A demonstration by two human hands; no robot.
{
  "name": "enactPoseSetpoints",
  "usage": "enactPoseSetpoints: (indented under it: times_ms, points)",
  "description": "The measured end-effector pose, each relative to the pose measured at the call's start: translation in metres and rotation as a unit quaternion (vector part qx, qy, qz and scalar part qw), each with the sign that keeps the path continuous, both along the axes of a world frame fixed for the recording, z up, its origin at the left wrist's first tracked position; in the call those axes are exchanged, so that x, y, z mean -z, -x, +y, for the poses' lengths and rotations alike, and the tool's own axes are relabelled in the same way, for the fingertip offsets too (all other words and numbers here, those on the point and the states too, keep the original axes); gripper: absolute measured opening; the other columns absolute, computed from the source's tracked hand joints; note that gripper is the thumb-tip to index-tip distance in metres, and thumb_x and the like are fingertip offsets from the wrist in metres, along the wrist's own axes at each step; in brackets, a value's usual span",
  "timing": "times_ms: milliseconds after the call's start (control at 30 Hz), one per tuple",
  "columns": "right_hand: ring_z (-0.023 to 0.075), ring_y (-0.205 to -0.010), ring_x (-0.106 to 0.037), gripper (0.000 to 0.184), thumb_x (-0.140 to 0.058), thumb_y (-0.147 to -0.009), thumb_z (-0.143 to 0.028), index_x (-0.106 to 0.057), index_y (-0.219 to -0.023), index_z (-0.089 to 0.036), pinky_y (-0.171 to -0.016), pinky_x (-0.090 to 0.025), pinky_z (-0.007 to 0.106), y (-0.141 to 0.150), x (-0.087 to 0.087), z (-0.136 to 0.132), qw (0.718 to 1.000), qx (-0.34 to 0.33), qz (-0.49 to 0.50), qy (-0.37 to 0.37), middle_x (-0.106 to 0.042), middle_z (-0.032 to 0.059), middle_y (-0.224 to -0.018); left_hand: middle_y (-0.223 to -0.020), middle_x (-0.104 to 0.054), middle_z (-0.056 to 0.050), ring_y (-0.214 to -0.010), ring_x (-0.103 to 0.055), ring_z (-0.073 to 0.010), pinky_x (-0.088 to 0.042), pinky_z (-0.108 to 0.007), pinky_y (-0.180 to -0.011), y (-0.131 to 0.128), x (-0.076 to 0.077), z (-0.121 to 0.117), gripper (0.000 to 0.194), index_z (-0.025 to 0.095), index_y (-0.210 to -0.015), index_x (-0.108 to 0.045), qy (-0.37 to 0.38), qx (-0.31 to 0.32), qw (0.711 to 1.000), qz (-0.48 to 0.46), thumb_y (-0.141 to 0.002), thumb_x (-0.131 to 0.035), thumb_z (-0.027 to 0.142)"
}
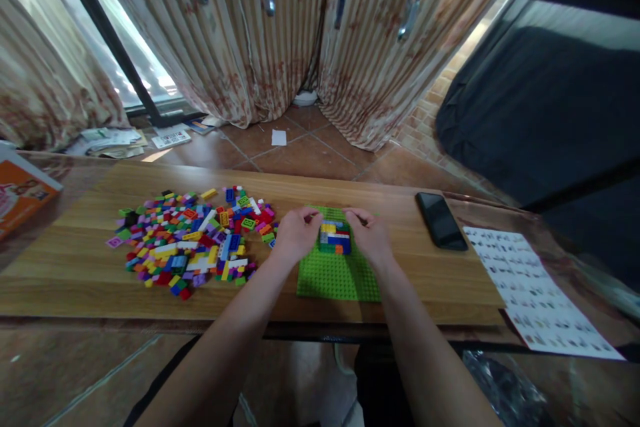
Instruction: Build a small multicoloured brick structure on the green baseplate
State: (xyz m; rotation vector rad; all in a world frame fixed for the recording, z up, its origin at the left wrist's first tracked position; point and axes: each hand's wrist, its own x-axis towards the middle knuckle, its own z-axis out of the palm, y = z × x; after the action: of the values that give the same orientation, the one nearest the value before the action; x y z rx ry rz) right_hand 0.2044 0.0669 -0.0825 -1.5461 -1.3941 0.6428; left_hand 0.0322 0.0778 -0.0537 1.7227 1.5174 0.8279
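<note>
A small build of coloured toy bricks (335, 240), in blue, yellow, red, white, green and orange, sits on a green studded baseplate (340, 280). My left hand (296, 235) is at the build's upper left corner, thumb and forefinger pinched together. At its upper right corner my right hand (369, 233) has its fingers curled in a similar pinch. Whatever lies between the fingertips of either hand is too small or hidden to make out. Both hands hover over or rest on the baseplate's far half; I cannot tell which.
A wide heap of loose bricks (200, 240) covers the wooden board (80, 267) to the left. On the right lie a black phone (441, 220) and a printed sheet (535, 290). An orange box (23, 190) stands at the far left. Curtains (280, 47) hang beyond the table.
</note>
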Motion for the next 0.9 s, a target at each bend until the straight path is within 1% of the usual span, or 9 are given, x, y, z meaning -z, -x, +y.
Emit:
enactPoseSetpoints:
  times_ms: [67, 167, 267, 367, 467, 567, 633, 767, 900]
  points:
    - [0.0242, -0.091, -0.069, 0.03, -0.054, -0.085, -0.038, -0.076, -0.089, -0.018, -0.084, -0.051, 0.038, 0.001, -0.004, 0.001, 0.999, 0.033, -0.012, -0.005, -0.076, 0.0074, -0.094, -0.086, -0.076, -0.008, -0.078, -0.067, -0.0192, -0.049, -0.029, -0.073, 0.007, -0.008, 0.0, 0.025, 0.015, -0.088, -0.076, -0.014, -0.007, 1.0, -0.014, -0.086, -0.053, 0.025]
    - [0.0246, -0.092, -0.069, 0.03, -0.053, -0.086, -0.037, -0.075, -0.088, -0.017, -0.085, -0.051, 0.038, 0.007, -0.011, 0.0, 0.996, 0.059, -0.049, -0.038, -0.077, 0.0082, -0.094, -0.082, -0.075, -0.007, -0.073, -0.065, -0.017, -0.049, -0.027, -0.07, 0.024, -0.015, 0.004, 0.025, 0.015, -0.087, -0.075, -0.037, -0.042, 0.997, -0.056, -0.084, -0.053, 0.025]
    - [0.0242, -0.09, -0.069, 0.029, -0.052, -0.087, -0.035, -0.075, -0.088, -0.017, -0.084, -0.051, 0.038, 0.017, -0.018, -0.003, 0.993, 0.067, -0.065, -0.073, -0.076, 0.0086, -0.093, -0.078, -0.073, -0.004, -0.064, -0.062, -0.0143, -0.047, -0.024, -0.06, 0.045, -0.018, 0.01, 0.024, 0.015, -0.089, -0.075, -0.053, -0.102, 0.987, -0.112, -0.081, -0.056, 0.029]
    - [0.0235, -0.088, -0.068, 0.027, -0.052, -0.088, -0.035, -0.074, -0.089, -0.018, -0.083, -0.051, 0.038, 0.029, -0.022, -0.006, 0.99, 0.062, -0.069, -0.104, -0.076, 0.0081, -0.092, -0.066, -0.068, -0.002, -0.054, -0.055, -0.0111, -0.041, -0.02, -0.05, 0.067, -0.023, 0.012, 0.022, 0.014, -0.082, -0.074, -0.06, -0.162, 0.967, -0.187, -0.077, -0.059, 0.031]
    - [0.023, -0.09, -0.067, 0.026, -0.052, -0.09, -0.034, -0.073, -0.09, -0.019, -0.085, -0.05, 0.038, 0.046, -0.022, -0.013, 0.987, 0.025, -0.083, -0.135, -0.075, 0.0075, -0.092, -0.061, -0.064, 0.0, -0.049, -0.051, -0.0081, -0.037, -0.018, -0.046, 0.085, -0.034, 0.008, 0.019, 0.013, -0.077, -0.072, -0.066, -0.215, 0.939, -0.258, -0.074, -0.063, 0.03]
    - [0.023, -0.092, -0.065, 0.023, -0.052, -0.092, -0.031, -0.072, -0.092, -0.02, -0.086, -0.048, 0.039, 0.066, -0.02, -0.022, 0.981, -0.038, -0.118, -0.15, -0.074, 0.0071, -0.092, -0.065, -0.065, 0.0, -0.049, -0.05, -0.0064, -0.036, -0.017, -0.046, 0.101, -0.043, 0.002, 0.021, 0.013, -0.082, -0.072, -0.075, -0.253, 0.914, -0.306, -0.071, -0.066, 0.03]
    - [0.0231, -0.092, -0.064, 0.021, -0.052, -0.092, -0.027, -0.072, -0.093, -0.02, -0.086, -0.048, 0.039, 0.079, -0.019, -0.027, 0.974, -0.078, -0.148, -0.151, -0.073, 0.007, -0.093, -0.065, -0.065, 0.0, -0.049, -0.05, -0.0061, -0.036, -0.017, -0.046, 0.11, -0.046, -0.002, 0.023, 0.013, -0.084, -0.072, -0.077, -0.269, 0.902, -0.329, -0.07, -0.068, 0.03]
    - [0.0228, -0.092, -0.063, 0.016, -0.056, -0.09, -0.023, -0.072, -0.093, -0.02, -0.087, -0.046, 0.039, 0.098, -0.015, -0.033, 0.964, -0.138, -0.188, -0.13, -0.073, 0.0068, -0.095, -0.065, -0.064, 0.001, -0.049, -0.051, -0.0058, -0.039, -0.017, -0.048, 0.12, -0.048, -0.004, 0.022, 0.013, -0.083, -0.071, -0.075, -0.289, 0.884, -0.36, -0.068, -0.069, 0.028]
    - [0.0231, -0.091, -0.061, 0.011, -0.063, -0.087, -0.024, -0.071, -0.094, -0.02, -0.086, -0.046, 0.038, 0.111, -0.011, -0.036, 0.96, -0.162, -0.212, -0.087, -0.072, 0.0062, -0.094, -0.064, -0.064, 0.001, -0.048, -0.05, -0.0051, -0.038, -0.017, -0.047, 0.121, -0.048, -0.004, 0.02, 0.012, -0.082, -0.071, -0.068, -0.284, 0.88, -0.373, -0.067, -0.069, 0.026]
